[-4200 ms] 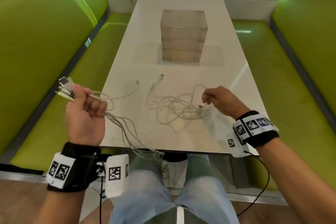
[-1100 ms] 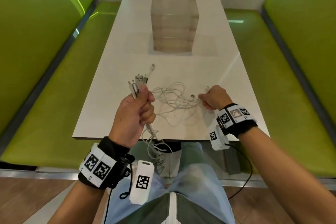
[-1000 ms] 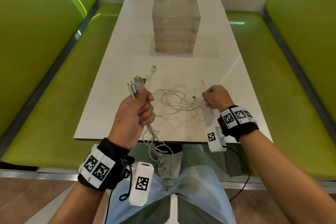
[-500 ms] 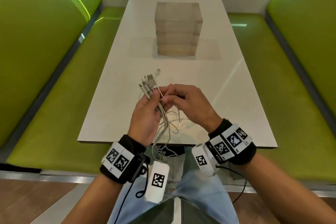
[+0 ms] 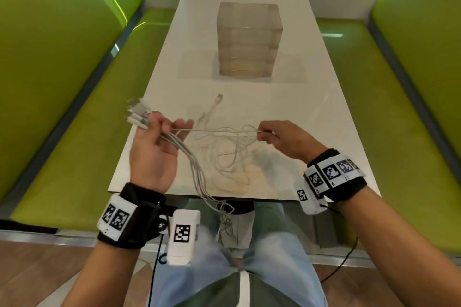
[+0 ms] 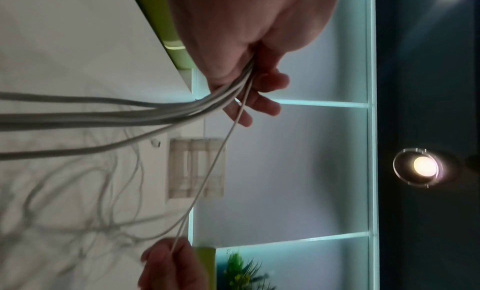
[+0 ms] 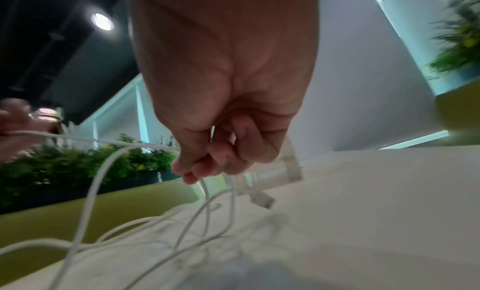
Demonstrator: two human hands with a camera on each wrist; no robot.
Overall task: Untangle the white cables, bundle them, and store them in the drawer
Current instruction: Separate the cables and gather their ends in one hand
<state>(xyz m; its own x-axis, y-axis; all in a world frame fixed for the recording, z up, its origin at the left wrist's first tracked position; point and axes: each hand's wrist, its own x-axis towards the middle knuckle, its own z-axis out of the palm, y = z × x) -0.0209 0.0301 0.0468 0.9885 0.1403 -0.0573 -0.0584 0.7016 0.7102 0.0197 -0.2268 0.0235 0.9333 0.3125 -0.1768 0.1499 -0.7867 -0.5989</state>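
Note:
My left hand (image 5: 154,142) is raised over the table's near left corner and grips a bunch of white cables (image 5: 189,157) just below their plugs (image 5: 137,113), which stick out past the thumb. The gathered strands hang off the front edge towards my lap. My right hand (image 5: 279,137) pinches one white cable (image 5: 219,130) that runs taut across to the left hand (image 6: 259,85). A loose tangle (image 5: 229,157) lies on the white table (image 5: 311,107) between the hands. One plug (image 5: 219,97) rests further out. The clear drawer unit (image 5: 248,40) stands mid-table, its drawers closed.
Green benches (image 5: 74,119) flank the table on both sides, with green backrests (image 5: 424,32) rising behind them. My knees are under the table's near edge (image 5: 224,197). Bare tabletop stretches beyond the drawer unit towards a lit wall.
Half a second ago both hands met at the plug bunch. Now the right hand has drawn away to the right, pulling one cable taut, and the left hand has shifted left.

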